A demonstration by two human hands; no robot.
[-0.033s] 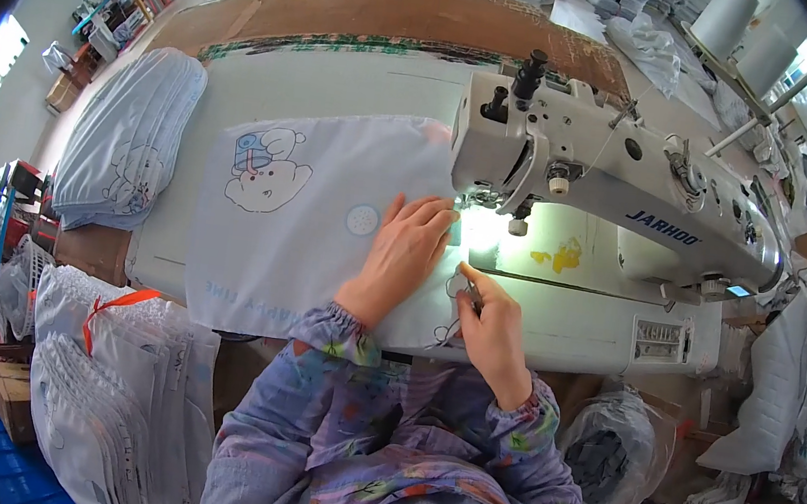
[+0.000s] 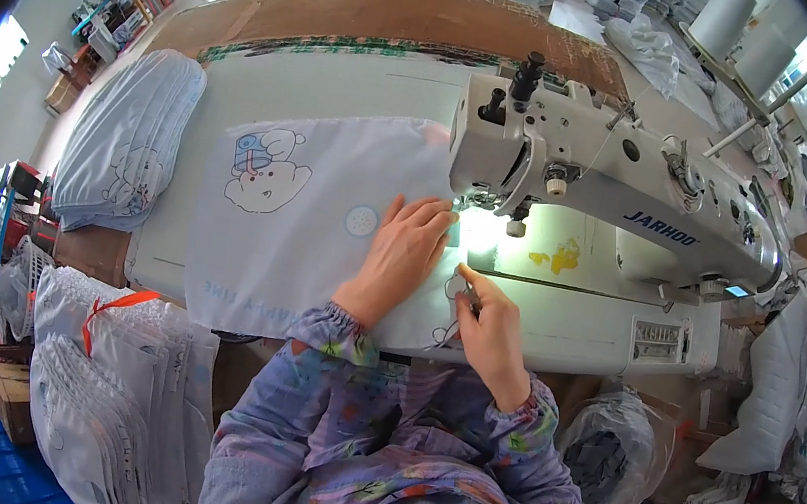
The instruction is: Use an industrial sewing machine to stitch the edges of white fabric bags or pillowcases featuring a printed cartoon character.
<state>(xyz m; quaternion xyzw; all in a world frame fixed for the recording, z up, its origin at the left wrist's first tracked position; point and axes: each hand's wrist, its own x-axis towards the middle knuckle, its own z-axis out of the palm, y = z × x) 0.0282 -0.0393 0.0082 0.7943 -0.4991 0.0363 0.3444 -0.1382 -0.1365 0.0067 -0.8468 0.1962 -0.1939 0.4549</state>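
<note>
We spread left hand point(image 2: 400, 260) on printed cloth point(image 2: 322, 177), on desk point(image 2: 323, 86) left of sewing machine point(image 2: 594, 180); right hand point(image 2: 494, 336) clasps metal snips point(image 2: 458, 285). Likely aligning edge; next move calls for flat feed.

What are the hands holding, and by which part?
The right hand holds a small metal tool, perhaps snips, seemingly near its ring-shaped end; the grip hides some. The left hand just lies on the white fabric.

White glare beside the cloth point(image 2: 292, 254)
</note>
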